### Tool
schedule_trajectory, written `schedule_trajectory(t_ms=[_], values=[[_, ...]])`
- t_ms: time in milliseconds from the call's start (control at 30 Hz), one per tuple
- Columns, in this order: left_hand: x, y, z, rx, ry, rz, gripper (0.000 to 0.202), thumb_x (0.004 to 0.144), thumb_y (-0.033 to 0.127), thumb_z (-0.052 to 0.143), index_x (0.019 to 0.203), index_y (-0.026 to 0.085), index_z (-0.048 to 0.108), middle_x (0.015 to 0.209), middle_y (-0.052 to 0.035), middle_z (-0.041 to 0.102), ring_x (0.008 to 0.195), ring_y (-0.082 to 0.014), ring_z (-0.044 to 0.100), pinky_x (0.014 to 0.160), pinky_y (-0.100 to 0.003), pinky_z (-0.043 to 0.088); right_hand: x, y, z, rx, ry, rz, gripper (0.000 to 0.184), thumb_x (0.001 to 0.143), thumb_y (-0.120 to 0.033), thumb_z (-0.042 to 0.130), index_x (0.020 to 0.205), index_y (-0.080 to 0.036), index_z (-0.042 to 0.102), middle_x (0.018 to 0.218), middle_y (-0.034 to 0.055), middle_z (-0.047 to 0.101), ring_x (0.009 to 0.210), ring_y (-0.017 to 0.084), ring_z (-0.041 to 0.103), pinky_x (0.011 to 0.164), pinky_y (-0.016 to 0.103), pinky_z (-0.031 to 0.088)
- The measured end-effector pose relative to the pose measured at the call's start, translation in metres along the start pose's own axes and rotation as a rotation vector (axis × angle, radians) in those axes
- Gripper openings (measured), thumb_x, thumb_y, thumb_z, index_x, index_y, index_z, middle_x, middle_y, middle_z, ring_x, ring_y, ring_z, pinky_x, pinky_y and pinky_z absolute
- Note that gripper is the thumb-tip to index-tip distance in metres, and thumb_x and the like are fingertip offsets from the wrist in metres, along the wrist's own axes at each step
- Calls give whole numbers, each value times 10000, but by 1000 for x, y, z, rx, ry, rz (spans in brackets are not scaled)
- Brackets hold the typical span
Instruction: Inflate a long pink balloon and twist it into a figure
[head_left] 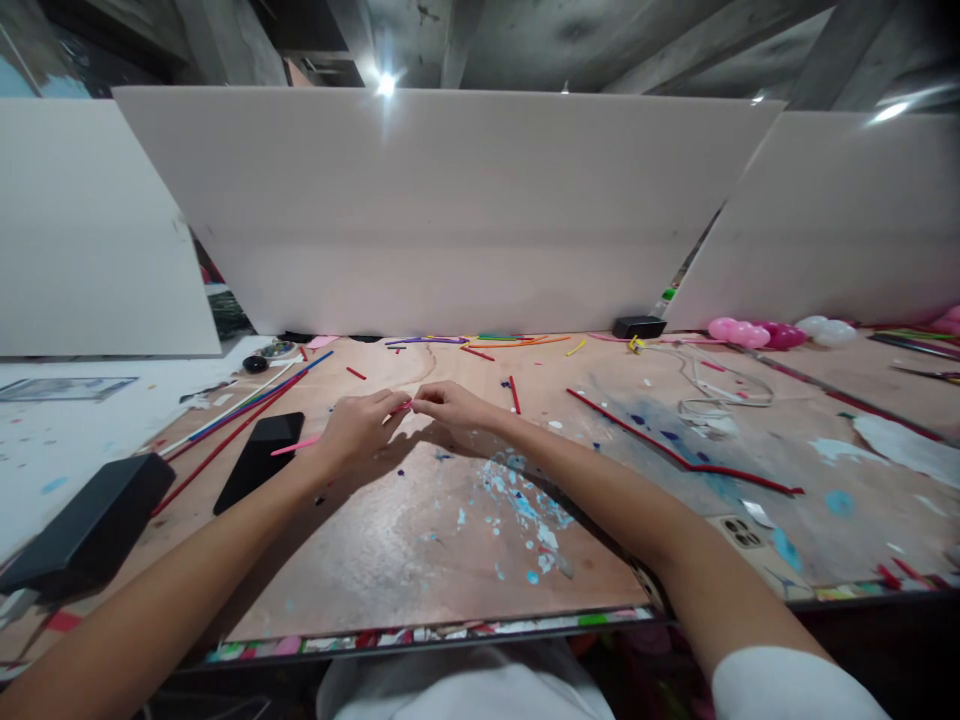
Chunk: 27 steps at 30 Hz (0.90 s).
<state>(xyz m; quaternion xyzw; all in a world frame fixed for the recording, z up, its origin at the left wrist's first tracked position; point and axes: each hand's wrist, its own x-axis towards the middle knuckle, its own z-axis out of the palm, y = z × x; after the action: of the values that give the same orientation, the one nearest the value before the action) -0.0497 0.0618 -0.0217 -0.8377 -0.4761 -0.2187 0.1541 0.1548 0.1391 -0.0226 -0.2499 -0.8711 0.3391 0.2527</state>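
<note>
Left hand (358, 428) and right hand (450, 403) pinch a pink strip (400, 407), seemingly for fine control; stems (536, 342) line the desk's (352, 550) far edge, perhaps leaving working room.

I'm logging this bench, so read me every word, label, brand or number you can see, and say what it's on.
No text can be read.
Printed rectangle on the white surface: too blurred to read.
Phone with camera lenses: no legible lettering.
Large black box: none legible.
Pink strip at the left hand: none visible.
</note>
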Motion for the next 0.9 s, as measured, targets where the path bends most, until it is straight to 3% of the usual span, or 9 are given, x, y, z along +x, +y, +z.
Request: schedule_trajectory(t_ms=[300, 433, 533, 600, 667, 767, 833, 900], values=[[-2, 6, -6, -39, -15, 7, 246, 887, 399, 558, 953, 200, 687, 896, -88, 685, 757, -195, 630, 690, -309, 455, 0, -1, -4, -75, -52, 67, 259, 922, -355, 544, 840, -124, 629, 722, -14, 533, 679, 112, 456, 646, 231, 344], [-2, 1, -13, -19, 11, 26, 250, 839, 417, 602, 888, 188, 689, 905, -102, 684, 802, -213, 630, 711, -324, 464, 0, 4, -21, -145, -85, 114, 202, 897, -287, 562, 820, -116, 639, 677, -16, 537, 640, 109, 460, 619, 229, 331], [5, -10, -12, -36, 29, -62, 237, 857, 402, 587, 878, 195, 701, 915, -92, 706, 799, -215, 638, 709, -334, 465, -1, 4, -39, -188, -57, 134, 203, 899, -280, 550, 826, -114, 640, 676, -10, 547, 619, 104, 458, 608, 228, 323], [16, -14, -8, -99, 19, -178, 261, 903, 385, 537, 962, 201, 712, 951, -81, 728, 818, -221, 654, 729, -347, 478, -2, 2, -49, -201, -22, 138, 218, 906, -303, 546, 865, -114, 647, 691, -6, 555, 617, 102, 467, 605, 226, 321], [33, -10, -3, -220, -21, -240, 338, 920, 381, 529, 1165, 196, 669, 1044, -83, 736, 877, -230, 671, 774, -361, 501, -1, -4, -57, -204, 6, 132, 234, 908, -332, 553, 890, -121, 653, 695, -6, 553, 618, 100, 476, 601, 224, 323], [69, 6, 1, -465, -48, -170, 541, 886, 372, 595, 1385, 181, 508, 1159, -104, 716, 961, -220, 678, 848, -355, 521, 5, -15, -72, -226, -10, 84, 225, 910, -328, 553, 884, -132, 660, 706, 1, 565, 627, 100, 493, 592, 222, 331], [96, 19, -1, -556, -20, -130, 438, 878, 304, 581, 1290, 155, 574, 1126, -121, 722, 913, -204, 679, 809, -325, 523, 8, -23, -87, -268, -3, 80, 196, 909, -272, 535, 859, -133, 663, 702, 9, 575, 612, 97, 494, 575, 225, 328], [121, 30, -6, -660, -49, -175, 386, 851, 259, 585, 1213, 129, 617, 1099, -133, 725, 769, -166, 662, 704, -287, 514, 10, -30, -106, -289, 26, 146, 189, 905, -242, 527, 826, -132, 658, 677, 8, 566, 562, 88, 476, 545, 230, 318]])
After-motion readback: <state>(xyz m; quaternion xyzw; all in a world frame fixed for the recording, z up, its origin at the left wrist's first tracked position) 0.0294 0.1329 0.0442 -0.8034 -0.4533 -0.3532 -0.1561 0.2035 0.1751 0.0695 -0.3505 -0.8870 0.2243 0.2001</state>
